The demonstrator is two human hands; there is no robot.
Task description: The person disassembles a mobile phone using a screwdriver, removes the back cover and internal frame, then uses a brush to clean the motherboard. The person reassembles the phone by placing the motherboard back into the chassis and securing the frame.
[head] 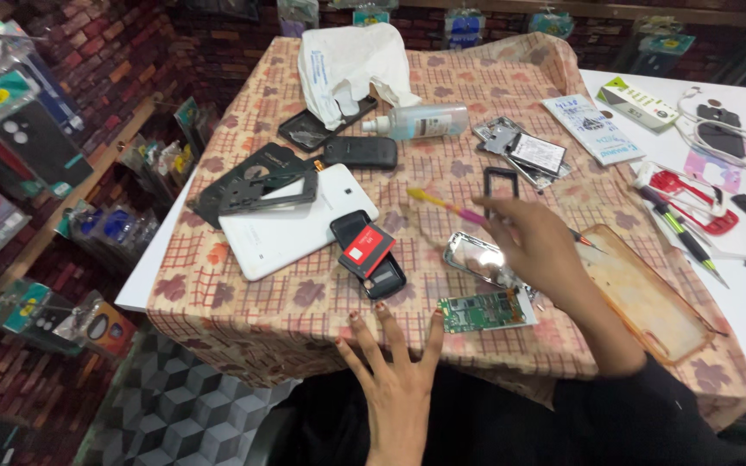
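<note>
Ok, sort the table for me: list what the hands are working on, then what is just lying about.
In hand:
- right hand holding a yellow and pink screwdriver
- silver phone frame under it
- green circuit board by the left hand

Lying about:
- white tablet
- clear bottle
- white cloth
- orange phone case
- red phone shell

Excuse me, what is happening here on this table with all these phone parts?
A person sits at a table covered with a beige flowered cloth, among opened phones. The right hand holds a slim yellow and pink screwdriver above a shiny silver metal phone frame. The left hand lies flat with spread fingers at the table edge, beside a small green circuit board. A white tablet lying face down and a clear plastic bottle lie further away.
</note>
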